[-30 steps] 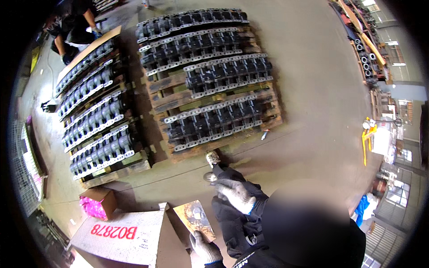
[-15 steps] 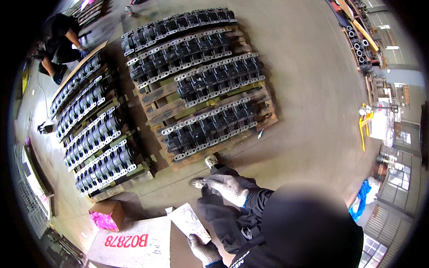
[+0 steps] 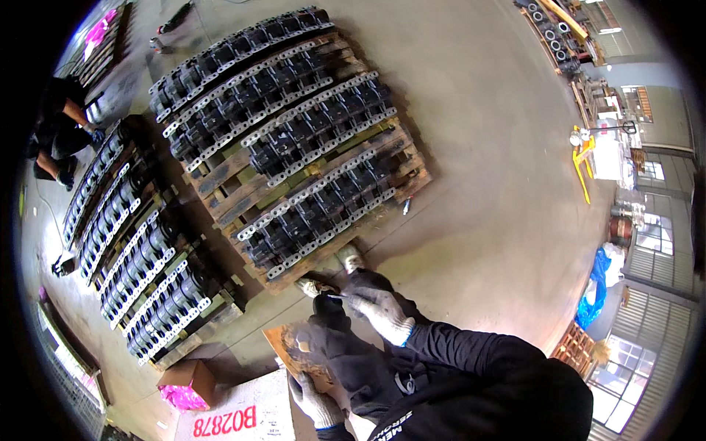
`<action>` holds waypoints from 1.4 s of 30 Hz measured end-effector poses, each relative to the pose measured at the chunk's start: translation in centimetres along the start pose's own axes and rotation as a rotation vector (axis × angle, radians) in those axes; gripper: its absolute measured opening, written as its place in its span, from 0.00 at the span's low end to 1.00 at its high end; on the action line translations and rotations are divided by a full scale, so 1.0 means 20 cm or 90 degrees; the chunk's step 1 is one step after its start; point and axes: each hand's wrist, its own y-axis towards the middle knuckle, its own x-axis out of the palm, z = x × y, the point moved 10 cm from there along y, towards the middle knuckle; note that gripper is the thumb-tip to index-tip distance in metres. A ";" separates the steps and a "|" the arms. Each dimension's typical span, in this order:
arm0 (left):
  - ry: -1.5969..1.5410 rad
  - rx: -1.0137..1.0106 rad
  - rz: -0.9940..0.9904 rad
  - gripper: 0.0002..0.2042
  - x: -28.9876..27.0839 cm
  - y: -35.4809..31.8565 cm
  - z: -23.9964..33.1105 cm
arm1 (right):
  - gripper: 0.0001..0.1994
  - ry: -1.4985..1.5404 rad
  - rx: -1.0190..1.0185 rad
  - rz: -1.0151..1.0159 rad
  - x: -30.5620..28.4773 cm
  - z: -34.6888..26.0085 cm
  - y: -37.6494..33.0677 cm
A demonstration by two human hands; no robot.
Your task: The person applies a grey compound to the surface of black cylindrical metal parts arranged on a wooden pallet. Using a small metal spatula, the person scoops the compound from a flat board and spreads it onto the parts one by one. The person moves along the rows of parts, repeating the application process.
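Both pallets stand farther left in the head view than in the earlier frame, the thin brown board (image 3: pixel 282 342) is turned to a different angle, and the gloved left hand (image 3: pixel 316 404) has shifted a little leftward with it. Right pallet (image 3: pixel 403 151): four black segmented assemblies (image 3: pixel 316 213) with pale perforated rails lie in rows, bare planks showing between the nearest two. Left pallet (image 3: pixel 220 317): four similar rows, with a co-worker (image 3: pixel 62 125) crouched beside its far end. Judged from this layout, the rows are already set out, while the board is in hand and not yet laid down; how much is left cannot be told. White carton (image 3: pixel 257 393): at the lower edge, near the left hand, red marking on its upper face. Cardboard box (image 3: pixel 200 376): smaller, just beyond the carton, with bright pink wrapping (image 3: pixel 184 398) at its mouth. Board: low in front of the person, beside the trouser leg, its near edge clamped in the left hand. Right hand (image 3: pixel 379 312): well apart from the left, the forearm reaching inward across the body, fingers curled and directed leftward above the shoes. A slim pale item (image 3: pixel 335 295) shows at these fingertips; whether they grip it cannot be told.
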 end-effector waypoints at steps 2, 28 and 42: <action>0.060 0.035 0.004 0.19 0.03 0.06 -0.03 | 0.14 -0.038 -0.009 0.016 -0.11 0.00 0.03; -0.020 -0.246 0.074 0.26 2.77 -0.51 -1.58 | 0.15 -0.108 0.049 0.112 -2.80 -1.32 1.10; -0.090 -0.087 0.136 0.18 2.81 -0.43 -1.57 | 0.17 -0.201 -0.183 -0.024 -2.44 -2.01 1.57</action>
